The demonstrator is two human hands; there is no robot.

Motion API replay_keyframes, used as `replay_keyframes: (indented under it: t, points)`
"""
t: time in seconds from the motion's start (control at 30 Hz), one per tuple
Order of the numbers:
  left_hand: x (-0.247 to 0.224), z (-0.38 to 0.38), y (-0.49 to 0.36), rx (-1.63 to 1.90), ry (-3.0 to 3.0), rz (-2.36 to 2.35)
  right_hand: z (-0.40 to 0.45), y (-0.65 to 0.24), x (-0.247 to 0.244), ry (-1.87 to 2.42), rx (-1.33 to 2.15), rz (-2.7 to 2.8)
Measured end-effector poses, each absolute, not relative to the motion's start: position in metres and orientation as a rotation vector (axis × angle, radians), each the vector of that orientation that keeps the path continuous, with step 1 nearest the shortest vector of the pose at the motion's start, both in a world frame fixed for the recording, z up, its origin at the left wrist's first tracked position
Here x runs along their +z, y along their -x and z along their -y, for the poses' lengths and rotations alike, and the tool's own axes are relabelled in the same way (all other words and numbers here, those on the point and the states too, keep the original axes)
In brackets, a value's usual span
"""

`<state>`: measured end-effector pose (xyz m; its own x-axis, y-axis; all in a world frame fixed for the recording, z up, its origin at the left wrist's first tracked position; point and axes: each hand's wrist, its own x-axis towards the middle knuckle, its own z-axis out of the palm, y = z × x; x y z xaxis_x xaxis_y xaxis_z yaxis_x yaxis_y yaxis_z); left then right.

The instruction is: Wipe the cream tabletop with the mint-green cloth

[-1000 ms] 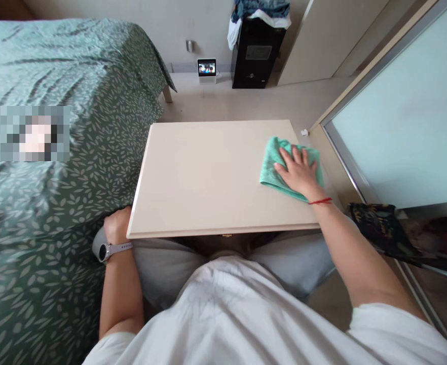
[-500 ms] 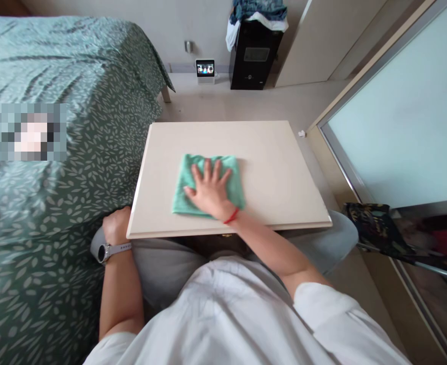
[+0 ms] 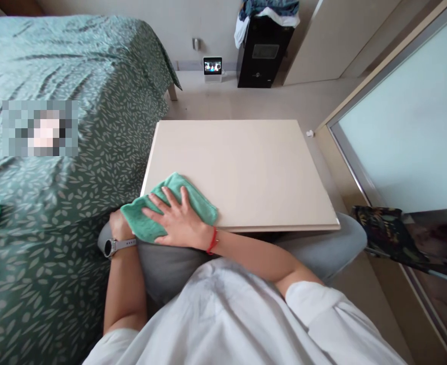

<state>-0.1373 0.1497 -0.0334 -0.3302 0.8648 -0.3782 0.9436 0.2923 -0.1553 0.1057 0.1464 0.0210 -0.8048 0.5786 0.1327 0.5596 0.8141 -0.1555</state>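
My right hand, a red string on its wrist, lies flat with fingers spread on a green cloth. The cloth is at the near left corner of a cream low table, and part of it hangs past the table's edge. My left hand, with a grey-strapped watch at the wrist, is closed at the left side of that corner. Its fingers are out of sight, and the cloth's tip overlaps the hand.
A bed with a green leaf-patterned cover stands along the left. Behind the table are a small screen and a black cabinet topped with clothes. A frosted sliding door runs along the right. My knees are beneath the table.
My right hand has slid the cloth from the table's middle left and toward me, over the near left corner. My left hand stays by the corner. The view has shifted slightly.
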Motion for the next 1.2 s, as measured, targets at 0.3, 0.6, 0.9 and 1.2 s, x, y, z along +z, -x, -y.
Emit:
replay_keyframes:
  t: [0.3, 0.6, 0.9, 1.2]
  points:
    - [-0.008, -0.154, 0.116, -0.822, -1.622, -2.278, -0.107, -0.303, 0.007, 1.687, 0.187, 2.506]
    - [-0.008, -0.158, 0.117, -0.857, -1.579, -2.279, -0.159, -0.436, -0.003, 2.239, 0.030, 2.051]
    - [-0.006, -0.153, 0.113, -0.826, -1.624, -2.298, -0.379, -0.422, 0.003, 2.413, 0.214, 1.660]
    - [-0.001, -0.153, 0.108, -0.795, -1.589, -2.282, -0.431, -0.235, 0.025, 2.197, 0.223, 2.025]
